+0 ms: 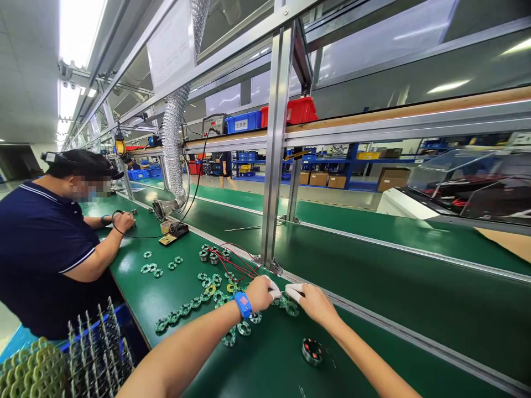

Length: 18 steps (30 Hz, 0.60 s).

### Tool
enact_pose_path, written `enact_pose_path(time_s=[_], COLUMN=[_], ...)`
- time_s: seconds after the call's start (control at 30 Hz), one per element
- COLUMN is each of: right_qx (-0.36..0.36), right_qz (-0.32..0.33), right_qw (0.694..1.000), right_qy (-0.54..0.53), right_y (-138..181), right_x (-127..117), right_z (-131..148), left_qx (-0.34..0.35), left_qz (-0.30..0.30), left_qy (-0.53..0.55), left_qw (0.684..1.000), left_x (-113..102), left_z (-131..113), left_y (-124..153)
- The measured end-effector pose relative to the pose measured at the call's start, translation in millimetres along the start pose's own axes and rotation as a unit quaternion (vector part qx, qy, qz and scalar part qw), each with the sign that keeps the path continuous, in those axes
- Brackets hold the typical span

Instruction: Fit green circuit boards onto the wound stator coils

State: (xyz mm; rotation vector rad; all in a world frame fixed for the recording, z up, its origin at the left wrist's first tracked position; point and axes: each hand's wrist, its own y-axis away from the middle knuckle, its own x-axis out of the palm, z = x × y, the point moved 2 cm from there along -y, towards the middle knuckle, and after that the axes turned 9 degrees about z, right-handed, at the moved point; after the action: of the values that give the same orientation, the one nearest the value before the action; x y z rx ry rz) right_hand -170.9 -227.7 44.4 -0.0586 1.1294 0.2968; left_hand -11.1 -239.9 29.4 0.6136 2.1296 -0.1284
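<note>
Hands, left hand (260, 293) and right hand (312, 303), seemingly pinch green rings (286, 302) on the green mat (269, 365).

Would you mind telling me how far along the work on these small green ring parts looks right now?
Looks done: a few wound rings with red wires sit grouped further back. In hand: the left hand and right hand, both with white fingertip covers, pinch one green ring part between them. Left: a curved row of bare green rings lies untouched on the green mat.
</note>
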Motion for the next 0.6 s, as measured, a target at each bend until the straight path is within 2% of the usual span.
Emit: enact_pose_path(time_s=[0.07, 0.23, 0.33, 0.4, 0.47, 0.6], right_qx=[-0.011, 0.027, 0.026, 0.042, 0.056, -0.004], right_qz=[0.02, 0.025, 0.041, 0.041, 0.027, 0.017], right_qw=[1.0, 0.999, 0.998, 0.997, 0.995, 0.998], right_qy=[-0.002, 0.02, 0.027, 0.047, 0.075, 0.067], right_y=[-3, -9, -6, -2, 1, -4], right_x=[-1, 2, 1, -3, -7, -4], right_z=[-1, -4, -7, -9, -8, 14], left_qx=[0.004, -0.038, -0.053, -0.061, -0.089, -0.226], left_qz=[-0.003, -0.002, -0.002, -0.008, -0.011, 0.003], left_qy=[-0.01, -0.042, -0.06, -0.077, -0.097, -0.136], left_qw=[1.0, 0.998, 0.997, 0.995, 0.991, 0.965], left_x=[2, 13, 3, -18, -44, -87], left_z=[-5, -19, -16, -3, 23, 89], left_y=[-1, -3, 13, 37, 68, 129])
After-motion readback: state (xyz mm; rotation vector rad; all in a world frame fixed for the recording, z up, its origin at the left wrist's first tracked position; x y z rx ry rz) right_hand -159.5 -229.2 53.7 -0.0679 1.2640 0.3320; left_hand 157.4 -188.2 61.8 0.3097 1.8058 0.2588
